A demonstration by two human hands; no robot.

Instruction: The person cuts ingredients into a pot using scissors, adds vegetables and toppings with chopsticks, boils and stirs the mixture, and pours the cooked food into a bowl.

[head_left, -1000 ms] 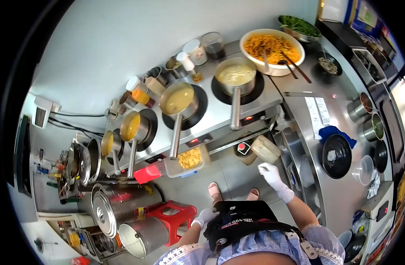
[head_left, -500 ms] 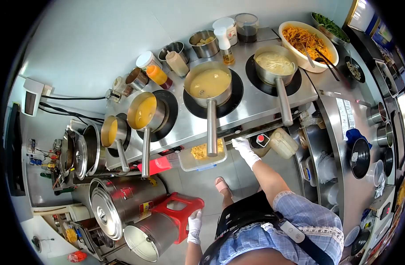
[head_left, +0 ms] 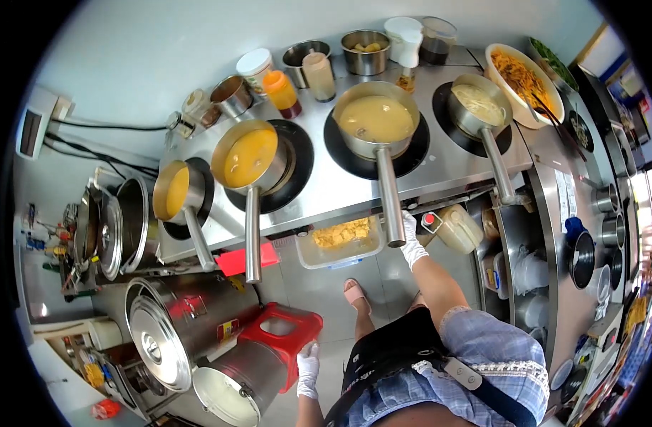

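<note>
My left hand (head_left: 308, 368), in a white glove, is at the right side of a red plastic stool (head_left: 306, 324), its fingers curled against the edge. My right hand (head_left: 412, 243), also gloved, reaches up to the stove's front edge, just right of the long handle of a steel saucepan (head_left: 383, 151). Its fingertips are at the stove front, partly hidden, so their grip is unclear. Below that handle sits a clear plastic bin (head_left: 317, 260) with yellow pieces (head_left: 342, 233). A jug with a red cap (head_left: 450, 229) stands right of my right hand.
Steel saucepans of yellowish broth (head_left: 249, 158) and one with noodles (head_left: 476, 107) stand on the stove, handles jutting toward me. Squeeze bottles (head_left: 281, 93) line the back. Large steel pots (head_left: 219, 299) and a bucket (head_left: 258, 366) stand at left; a side counter (head_left: 546, 181) runs along the right.
The view has shifted, so the saucepans appear larger and mostly farther right. My right hand now appears closer to the middle saucepan's handle. My left hand stays at the stool.
</note>
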